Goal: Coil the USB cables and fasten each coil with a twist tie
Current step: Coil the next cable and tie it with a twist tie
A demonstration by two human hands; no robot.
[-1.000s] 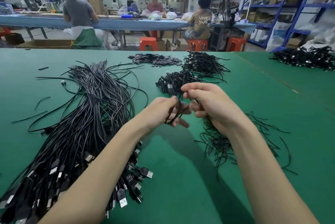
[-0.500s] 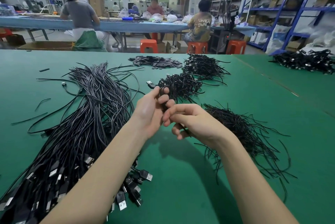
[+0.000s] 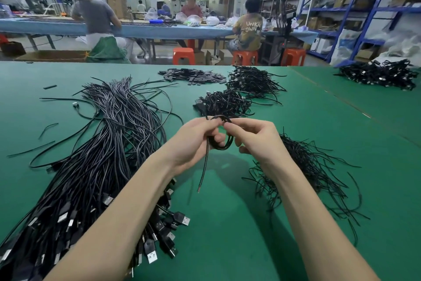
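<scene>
both hands have lifted apart since half a second ago; left hand (image 3: 193,141) and right hand (image 3: 255,141) now pinch a small cable coil (image 3: 222,141) above the green table (image 3: 227,223), fingers closed around it, loose end dangling.

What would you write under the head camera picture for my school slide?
Two hands, left hand and right hand, hold a small black cable coil above a green table heaped with loose USB cables.

Small black coiled cable (image 3: 222,141) sits pinched between both hands above the green mat, loose end dangling down. Big heap of uncoiled cables (image 3: 91,162) on the left, twist ties (image 3: 314,173) piled right.
</scene>
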